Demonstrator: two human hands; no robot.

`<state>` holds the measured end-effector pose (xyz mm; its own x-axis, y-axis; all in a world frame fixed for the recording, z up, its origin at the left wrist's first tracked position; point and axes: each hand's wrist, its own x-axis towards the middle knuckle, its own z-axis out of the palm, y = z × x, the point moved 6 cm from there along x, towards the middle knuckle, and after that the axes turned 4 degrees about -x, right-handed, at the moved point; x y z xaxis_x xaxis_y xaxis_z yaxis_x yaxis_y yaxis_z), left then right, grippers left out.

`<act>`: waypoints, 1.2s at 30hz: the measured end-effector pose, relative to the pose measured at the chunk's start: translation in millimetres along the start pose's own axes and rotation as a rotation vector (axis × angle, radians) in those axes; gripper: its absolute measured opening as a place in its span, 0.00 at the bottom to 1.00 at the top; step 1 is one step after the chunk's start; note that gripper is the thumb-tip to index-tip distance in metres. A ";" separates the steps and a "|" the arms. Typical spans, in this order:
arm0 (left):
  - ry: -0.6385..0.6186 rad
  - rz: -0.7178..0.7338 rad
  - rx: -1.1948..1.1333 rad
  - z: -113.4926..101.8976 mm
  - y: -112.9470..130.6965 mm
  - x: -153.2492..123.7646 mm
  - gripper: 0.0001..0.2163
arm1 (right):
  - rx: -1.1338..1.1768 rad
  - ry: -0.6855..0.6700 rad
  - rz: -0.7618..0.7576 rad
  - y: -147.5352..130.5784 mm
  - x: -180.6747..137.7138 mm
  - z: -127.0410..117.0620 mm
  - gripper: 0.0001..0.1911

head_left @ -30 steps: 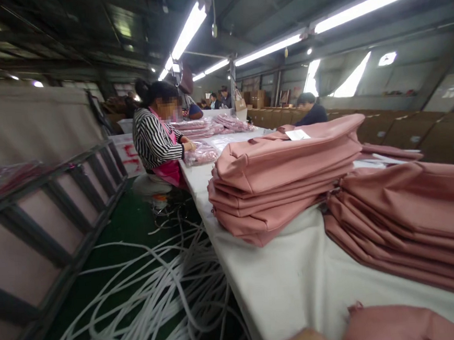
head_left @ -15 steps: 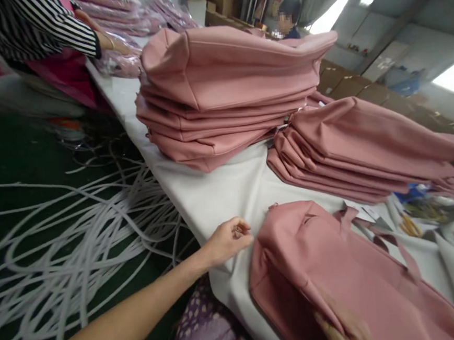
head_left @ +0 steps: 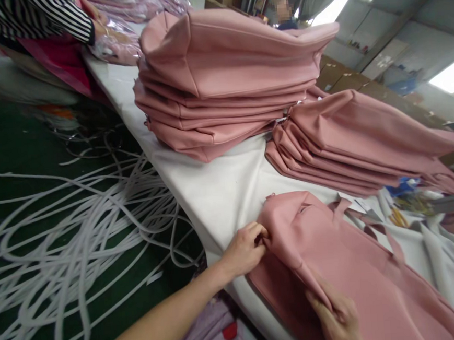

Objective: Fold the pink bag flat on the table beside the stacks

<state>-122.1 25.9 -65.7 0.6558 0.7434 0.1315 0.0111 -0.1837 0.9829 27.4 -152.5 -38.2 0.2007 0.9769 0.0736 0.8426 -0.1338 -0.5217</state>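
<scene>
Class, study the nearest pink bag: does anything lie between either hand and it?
Nothing visible does. The left hand touches the pink bag at its corner, and the right hand holds a fold near its front edge.

Green floor (head_left: 12,139) strewn with white cords (head_left: 78,229); bright windows (head_left: 451,76) behind

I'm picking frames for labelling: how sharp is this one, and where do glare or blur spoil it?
Head view: the left hand and the pink bag it pinches read fairly sharp; the clutter at the right edge smears; the window at top right blows out white; the floor cords stretch toward the corner.
</scene>
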 end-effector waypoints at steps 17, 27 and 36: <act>0.014 -0.302 -0.296 -32.0 -33.1 -18.4 0.05 | -0.470 -0.107 -0.468 -25.0 -18.2 45.3 0.32; -0.078 -0.733 -0.411 -11.1 -28.6 -15.3 0.09 | -0.548 -0.030 -0.518 -18.7 -18.9 60.2 0.32; -0.328 -0.802 -0.207 -10.8 -23.9 14.7 0.06 | -0.555 0.022 -0.565 -16.5 -18.6 60.3 0.32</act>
<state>-120.9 48.1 -85.9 0.6931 0.3705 -0.6184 0.4440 0.4565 0.7710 -20.4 -158.4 -82.2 -0.3267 0.9190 0.2207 0.9448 0.3120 0.0995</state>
